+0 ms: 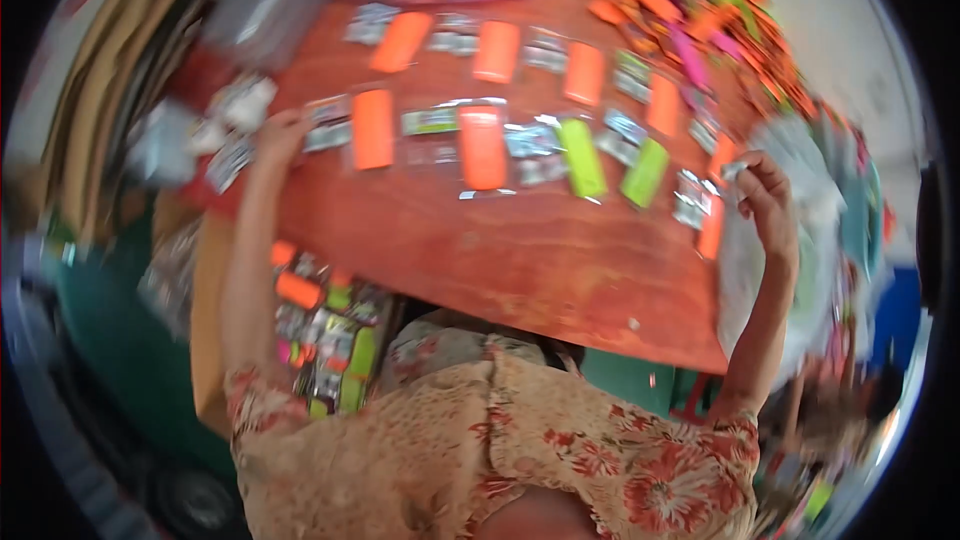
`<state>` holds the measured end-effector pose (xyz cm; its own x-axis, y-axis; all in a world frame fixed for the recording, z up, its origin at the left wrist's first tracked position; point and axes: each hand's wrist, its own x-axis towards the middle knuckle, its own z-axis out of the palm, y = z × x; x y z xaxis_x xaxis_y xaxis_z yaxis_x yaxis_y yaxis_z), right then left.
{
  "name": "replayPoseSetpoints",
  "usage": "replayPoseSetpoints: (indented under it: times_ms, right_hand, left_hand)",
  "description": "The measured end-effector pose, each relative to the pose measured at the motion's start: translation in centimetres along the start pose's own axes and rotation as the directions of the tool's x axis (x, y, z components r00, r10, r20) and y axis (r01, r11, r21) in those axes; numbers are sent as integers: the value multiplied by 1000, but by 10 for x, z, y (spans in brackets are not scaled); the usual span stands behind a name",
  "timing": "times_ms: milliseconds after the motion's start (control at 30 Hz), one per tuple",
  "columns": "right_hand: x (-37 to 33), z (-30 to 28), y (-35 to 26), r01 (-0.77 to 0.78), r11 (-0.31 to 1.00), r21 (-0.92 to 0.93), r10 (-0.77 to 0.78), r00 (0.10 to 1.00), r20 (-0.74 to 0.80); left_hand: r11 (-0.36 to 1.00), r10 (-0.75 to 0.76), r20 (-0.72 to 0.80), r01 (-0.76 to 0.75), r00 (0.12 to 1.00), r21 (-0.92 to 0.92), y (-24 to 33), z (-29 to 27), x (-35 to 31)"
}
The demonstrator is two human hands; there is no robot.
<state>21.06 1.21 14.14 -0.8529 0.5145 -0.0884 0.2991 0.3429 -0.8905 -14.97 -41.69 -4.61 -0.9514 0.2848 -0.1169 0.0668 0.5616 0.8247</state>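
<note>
My left hand (285,132) reaches to the left side of the red table (480,270). Its fingers are blurred beside a small clear packet (328,124), and whether they grip it I cannot tell. On the right, my right hand (768,198) is raised with thumb and fingers pinched on a small whitish piece (734,171), too blurred to name. Two rows of flat oblong pieces lie between my hands, such as an orange one (373,129) and a lime green one (582,158), with small clear packets beside them. One orange piece (482,147) sits in a clear bag.
Loose orange and magenta pieces (660,5) heap at the far right. A whitish plastic bag (800,210) hangs by the right edge. Below the table's left edge, a cardboard box (210,320) holds several packed pieces. Crumpled white material (242,105) lies at the left.
</note>
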Motion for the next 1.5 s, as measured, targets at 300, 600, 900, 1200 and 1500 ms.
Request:
replayPoseSetpoints:
  times_ms: [300,600,900,1200,1500]
  right_hand:
    - [93,316,-64,515,857,4,-392,648,653]
    - [117,284,-54,429,859,-278,-189,772,607]
    - [94,291,-22,500,775,-387,-237,797,555]
    - [91,277,-24,214,905,-367,17,845,535]
    - [64,269,5,726,476,-496,-617,677,400]
  left_hand:
    - [927,-257,19,252,966,-279,41,4,-63]
    - [898,-308,23,299,951,-324,41,2,-61]
    - [902,-279,-15,256,960,-348,42,5,-61]
    - [938,-273,-71,249,959,-240,44,7,-62]
    - [925,-299,-27,283,954,-253,43,4,-62]
